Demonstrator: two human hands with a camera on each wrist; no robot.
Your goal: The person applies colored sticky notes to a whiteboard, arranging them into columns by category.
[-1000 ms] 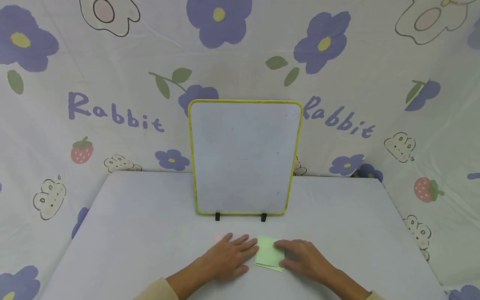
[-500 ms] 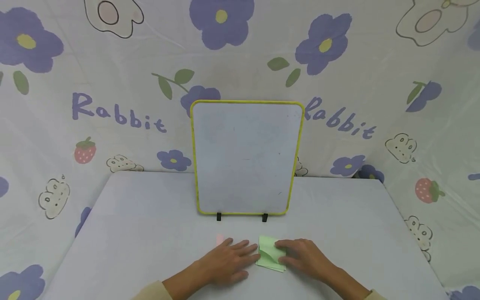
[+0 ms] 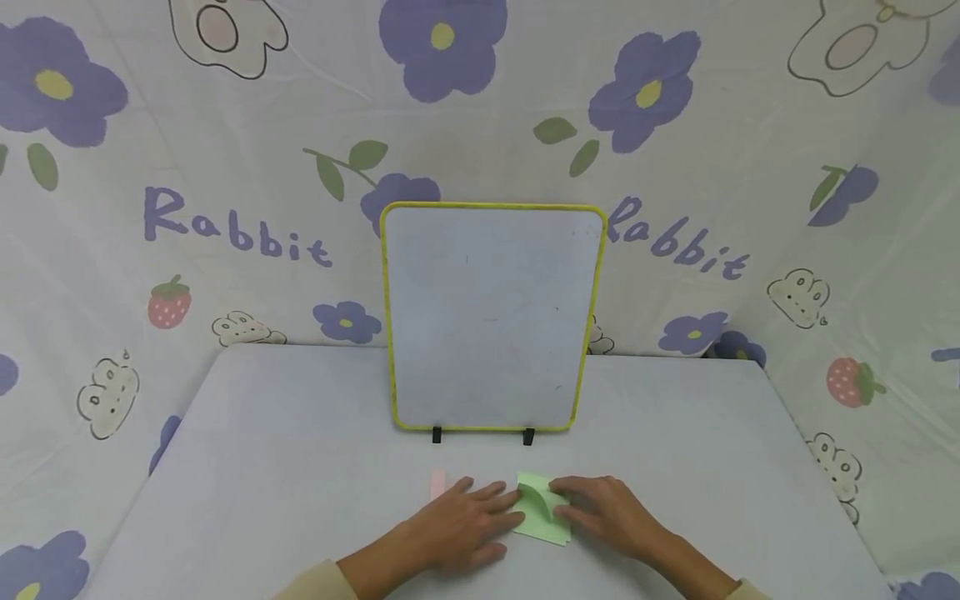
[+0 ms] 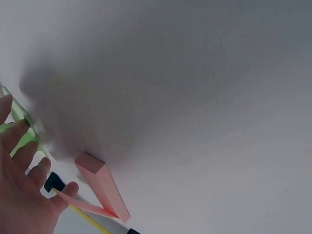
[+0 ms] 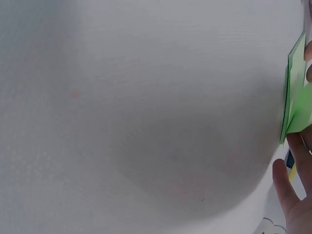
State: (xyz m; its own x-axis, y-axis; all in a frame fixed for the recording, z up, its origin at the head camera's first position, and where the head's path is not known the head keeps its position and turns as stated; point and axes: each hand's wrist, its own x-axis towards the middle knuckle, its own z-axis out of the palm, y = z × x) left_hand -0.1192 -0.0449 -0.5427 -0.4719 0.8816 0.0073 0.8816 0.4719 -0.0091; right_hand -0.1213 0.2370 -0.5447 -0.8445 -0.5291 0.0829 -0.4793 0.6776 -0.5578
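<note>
A pad of green sticky notes (image 3: 551, 535) lies on the table before the whiteboard, its top sheet bent up in a curl. At the pad's right side, my right hand (image 3: 618, 521) pinches the sheet between thumb and fingers; in the right wrist view the lifted green sheet (image 5: 303, 109) stands away from the pad. My left hand (image 3: 468, 525) lies spread, its fingertips at the pad's left edge. Beside that hand is a narrow pink sticky-note pad (image 3: 437, 483), partly hidden in the head view. The left wrist view shows one pink sheet (image 4: 87, 207) sticking out from it.
Behind the hands a yellow-rimmed whiteboard (image 3: 491, 325) stands upright on small black feet (image 3: 528, 437). A white table (image 3: 285, 467) reaches back to a cloth backdrop (image 3: 480, 150) printed with flowers and rabbits.
The top green sheet has gone from lying flat to curling up off the pad. My left hand has shifted slightly right, showing more of the pink pad.
</note>
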